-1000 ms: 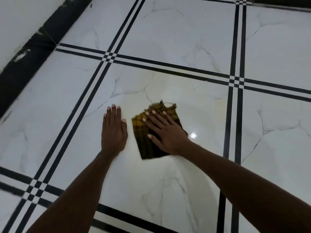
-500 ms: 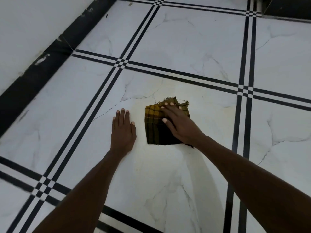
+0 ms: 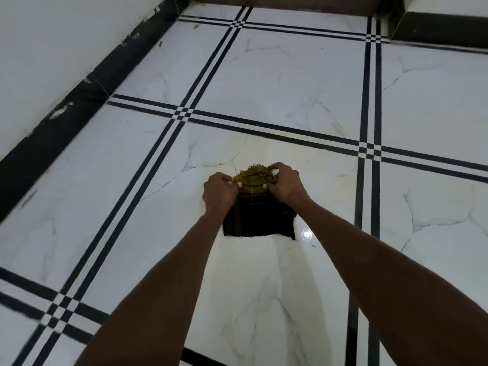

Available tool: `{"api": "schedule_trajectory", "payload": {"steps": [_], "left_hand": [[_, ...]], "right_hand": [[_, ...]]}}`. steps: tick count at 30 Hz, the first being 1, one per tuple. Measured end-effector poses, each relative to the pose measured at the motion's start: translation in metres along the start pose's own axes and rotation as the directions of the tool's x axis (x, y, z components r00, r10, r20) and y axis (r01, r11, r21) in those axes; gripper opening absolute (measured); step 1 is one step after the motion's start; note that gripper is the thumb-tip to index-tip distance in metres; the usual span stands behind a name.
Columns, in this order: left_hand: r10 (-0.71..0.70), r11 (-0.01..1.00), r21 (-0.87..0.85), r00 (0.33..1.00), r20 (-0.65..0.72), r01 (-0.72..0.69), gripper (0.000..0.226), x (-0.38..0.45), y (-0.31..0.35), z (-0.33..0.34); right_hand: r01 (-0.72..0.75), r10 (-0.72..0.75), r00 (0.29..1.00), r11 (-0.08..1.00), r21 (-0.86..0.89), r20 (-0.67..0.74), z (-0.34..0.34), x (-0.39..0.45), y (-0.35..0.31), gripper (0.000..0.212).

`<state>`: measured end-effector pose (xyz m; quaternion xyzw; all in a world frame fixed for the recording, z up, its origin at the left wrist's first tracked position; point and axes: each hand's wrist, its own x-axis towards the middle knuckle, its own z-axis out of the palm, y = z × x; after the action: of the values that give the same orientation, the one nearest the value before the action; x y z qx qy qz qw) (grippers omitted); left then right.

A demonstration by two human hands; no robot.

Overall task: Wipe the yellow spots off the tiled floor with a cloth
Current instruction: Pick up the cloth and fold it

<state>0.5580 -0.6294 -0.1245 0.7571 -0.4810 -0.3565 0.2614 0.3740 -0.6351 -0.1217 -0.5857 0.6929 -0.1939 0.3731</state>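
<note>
Left hand (image 3: 219, 193) off floor (image 3: 277, 83), now joining right hand (image 3: 286, 184): both pinch cloth (image 3: 257, 215) far edge at centre; yellow film beyond, toward upper frame

The tiled floor (image 3: 277, 83) lies bare all around my hands, so there is open room ahead, to my right, and back toward me between my forearms. The only thing lying on the tile is the cloth (image 3: 257, 215), gripped at its far edge by my left hand (image 3: 219, 192) and right hand (image 3: 286, 184). On the left, the black skirting (image 3: 66, 112) and the wall (image 3: 52, 43) above it close off that side. At the far end a dark step (image 3: 290, 3) and a dark-faced block (image 3: 438, 29) at the far right corner bar the way.
</note>
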Motion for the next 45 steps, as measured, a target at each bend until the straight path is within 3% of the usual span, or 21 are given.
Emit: {"api": "schedule_trajectory", "payload": {"steps": [3,7,13,17,22,25,27,31,35,38,42,45], "left_hand": [[0.066,0.994,-0.085,0.998,0.012,-0.065,0.025,-0.005,0.002,-0.008],[0.103,0.973,-0.216,0.990,0.096,-0.080,0.024,-0.011,0.014,-0.026],[0.119,0.937,-0.341,0.989,0.090,-0.081,0.026,-0.032,0.051,-0.060],[0.107,0.946,-0.315,0.991,0.078,-0.078,0.026,-0.048,0.085,-0.100],[0.131,0.969,-0.221,0.989,0.061,-0.115,0.035,-0.082,0.141,-0.150],[0.211,0.964,-0.145,0.973,-0.098,-0.224,0.036,-0.103,0.171,-0.166],[0.220,0.957,-0.165,0.967,-0.129,-0.240,0.026,-0.119,0.185,-0.171],[0.153,0.951,-0.279,0.987,0.052,-0.133,0.031,-0.152,0.205,-0.183],[0.066,0.921,-0.388,0.980,0.188,0.013,0.037,-0.189,0.223,-0.212],[0.048,0.888,-0.458,0.982,0.184,0.043,0.034,-0.216,0.257,-0.242],[0.109,0.886,-0.462,0.984,0.141,-0.031,0.019,-0.257,0.314,-0.290],[0.150,0.885,-0.463,0.971,0.188,-0.048,0.020,-0.289,0.360,-0.328]], "right_hand": [[-0.011,0.012,0.999,1.000,-0.009,0.032,-0.006,-0.004,-0.003,0.020],[-0.070,0.039,0.991,0.967,0.246,0.130,-0.023,-0.017,-0.013,0.022],[-0.194,0.096,0.978,0.745,0.639,0.185,-0.054,-0.048,-0.049,0.031],[-0.219,0.068,0.972,0.620,0.754,0.227,-0.084,-0.079,-0.087,0.038],[-0.188,0.038,0.977,0.632,0.752,0.212,-0.133,-0.120,-0.154,0.033],[-0.143,0.031,0.985,0.682,0.717,0.167,-0.147,-0.134,-0.188,0.026],[-0.127,0.037,0.989,0.713,0.689,0.144,-0.147,-0.142,-0.203,0.025],[-0.120,0.027,0.989,0.734,0.669,0.148,-0.156,-0.162,-0.224,0.032],[-0.105,-0.067,0.966,0.780,0.617,0.249,-0.184,-0.198,-0.252,0.035],[-0.052,-0.135,0.949,0.825,0.563,0.285,-0.216,-0.226,-0.280,0.042],[-0.064,-0.119,0.959,0.792,0.607,0.256,-0.279,-0.269,-0.332,0.049],[-0.101,-0.046,0.979,0.737,0.668,0.200,-0.326,-0.296,-0.363,0.036]]}}
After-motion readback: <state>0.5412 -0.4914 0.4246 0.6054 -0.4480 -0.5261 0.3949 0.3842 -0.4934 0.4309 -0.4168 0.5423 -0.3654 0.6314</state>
